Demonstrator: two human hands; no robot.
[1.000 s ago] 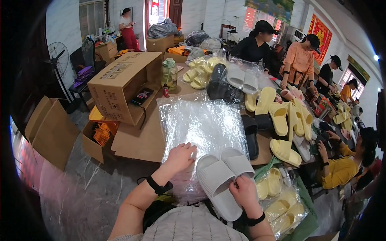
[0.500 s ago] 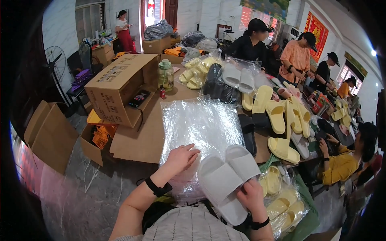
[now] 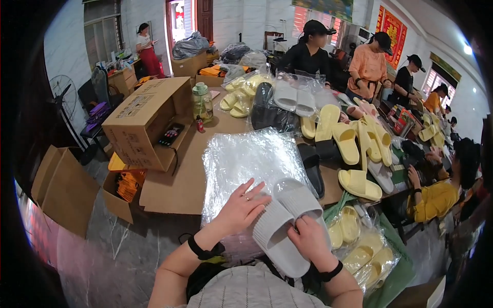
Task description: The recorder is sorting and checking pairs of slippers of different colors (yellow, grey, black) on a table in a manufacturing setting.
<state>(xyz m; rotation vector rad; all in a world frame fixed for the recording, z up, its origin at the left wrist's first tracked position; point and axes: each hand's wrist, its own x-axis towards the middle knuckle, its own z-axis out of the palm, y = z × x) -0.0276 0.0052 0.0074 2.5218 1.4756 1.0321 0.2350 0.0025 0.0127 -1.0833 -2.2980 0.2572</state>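
Note:
A pair of light grey slide slippers (image 3: 273, 225) is over the near edge of a stack of clear plastic bags (image 3: 246, 159), toes pointing away from me. My right hand (image 3: 311, 240) is closed on the slippers, its fingers reaching in at the strap of the right one; the fingertips are partly hidden. Beside the left slipper's strap is my left hand (image 3: 240, 209), fingers stretched and spread, the tips at the slipper's edge. A ring shows on one finger. Both wrists wear black bands.
A cardboard box (image 3: 138, 128) lies on its side at the left of the table, near a green-lidded bottle (image 3: 202, 102). Yellow slippers (image 3: 346, 145) and black slippers (image 3: 311, 167) crowd the right. Bagged yellow slippers (image 3: 363, 256) are at near right. Several people work along the far and right side.
The grey slippers have tilted, so their ribbed straps and openings show more. My right hand has shifted up and left toward the straps; my left hand has come against the left slipper.

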